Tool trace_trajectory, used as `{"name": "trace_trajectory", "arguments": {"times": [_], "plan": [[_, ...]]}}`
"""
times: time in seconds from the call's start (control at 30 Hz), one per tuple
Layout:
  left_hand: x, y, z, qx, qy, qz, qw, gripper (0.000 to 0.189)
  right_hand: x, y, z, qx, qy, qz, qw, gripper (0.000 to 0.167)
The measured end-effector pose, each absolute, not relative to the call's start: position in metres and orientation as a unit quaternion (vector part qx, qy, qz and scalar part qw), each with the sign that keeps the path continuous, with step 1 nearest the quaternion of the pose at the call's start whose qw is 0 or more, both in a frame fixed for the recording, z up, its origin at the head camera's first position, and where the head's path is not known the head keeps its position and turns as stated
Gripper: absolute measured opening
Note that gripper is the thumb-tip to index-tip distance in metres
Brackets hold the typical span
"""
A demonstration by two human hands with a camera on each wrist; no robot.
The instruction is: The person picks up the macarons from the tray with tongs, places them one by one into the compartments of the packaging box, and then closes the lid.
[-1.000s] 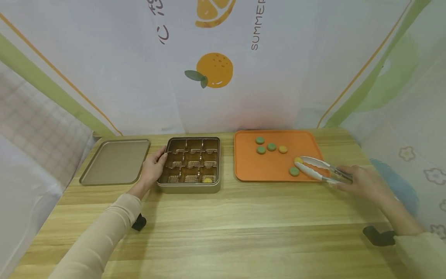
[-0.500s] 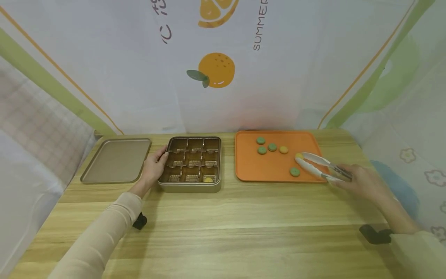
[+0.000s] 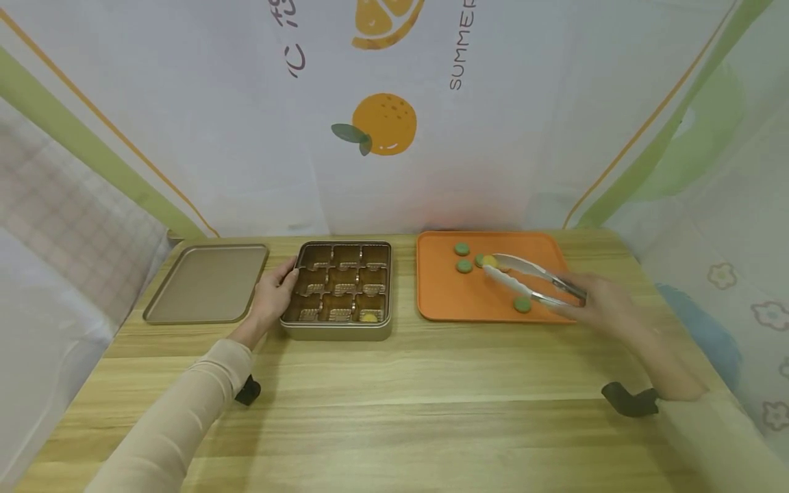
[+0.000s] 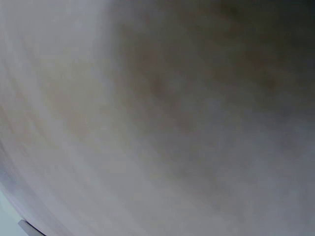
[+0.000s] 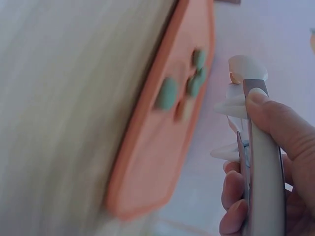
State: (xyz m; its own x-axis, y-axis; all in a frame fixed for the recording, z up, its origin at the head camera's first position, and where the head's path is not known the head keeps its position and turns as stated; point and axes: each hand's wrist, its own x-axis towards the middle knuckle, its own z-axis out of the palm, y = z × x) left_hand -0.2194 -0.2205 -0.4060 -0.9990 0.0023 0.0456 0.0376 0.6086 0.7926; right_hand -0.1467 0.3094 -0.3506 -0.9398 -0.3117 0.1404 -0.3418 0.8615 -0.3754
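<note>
My right hand point(image 3: 600, 301) grips a pair of tongs point(image 3: 533, 274) with metal handles and white tips. Between the tips is a yellow macaron point(image 3: 490, 261), raised over the orange tray point(image 3: 444, 301). Several green macarons point(image 3: 522, 304) lie on that tray, and another yellow one is mostly hidden behind the tongs. In the right wrist view, thumb and fingers wrap the tongs' handles point(image 5: 266, 172). My left hand point(image 3: 271, 298) holds the left side of a gold box point(image 3: 335, 333) with a nine-compartment insert. One yellow macaron point(image 3: 368, 318) sits in its front right compartment. The left wrist view is blurred.
A flat gold lid point(image 3: 206, 284) lies left of the box on the wooden table point(image 3: 394, 411). A white printed cloth point(image 3: 493, 137) hangs right behind the table's back edge, with more cloth at both sides.
My right hand has moved left and the tongs have lifted the yellow macaron from the tray's right part, carrying it left over the other macarons. The left hand stays at the box.
</note>
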Motion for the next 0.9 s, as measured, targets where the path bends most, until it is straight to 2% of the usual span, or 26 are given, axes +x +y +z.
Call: {"name": "trace_trajectory", "arguments": {"times": [0.2,0.3,0.43,0.77,0.9], "plan": [[-0.22,-0.219,-0.406,-0.01,-0.897,-0.442,0.024,0.047,-0.156,0.267,-0.346,0.221,-0.949,0.216,0.065,0.049],[-0.22,-0.219,-0.406,-0.012,-0.895,-0.445,0.021,0.047,-0.16,0.243,-0.345,0.255,-0.942,0.199,0.089,0.051],[-0.219,-0.22,-0.406,-0.013,-0.895,-0.446,0.019,0.047,-0.163,0.211,-0.344,0.283,-0.936,0.186,0.094,0.053],[-0.219,-0.22,-0.406,-0.013,-0.895,-0.446,0.02,0.047,-0.164,0.139,-0.339,0.292,-0.936,0.196,0.009,0.057],[-0.218,-0.22,-0.406,-0.016,-0.893,-0.449,0.022,0.047,-0.167,0.122,-0.339,0.294,-0.939,0.177,-0.007,0.058]]}}
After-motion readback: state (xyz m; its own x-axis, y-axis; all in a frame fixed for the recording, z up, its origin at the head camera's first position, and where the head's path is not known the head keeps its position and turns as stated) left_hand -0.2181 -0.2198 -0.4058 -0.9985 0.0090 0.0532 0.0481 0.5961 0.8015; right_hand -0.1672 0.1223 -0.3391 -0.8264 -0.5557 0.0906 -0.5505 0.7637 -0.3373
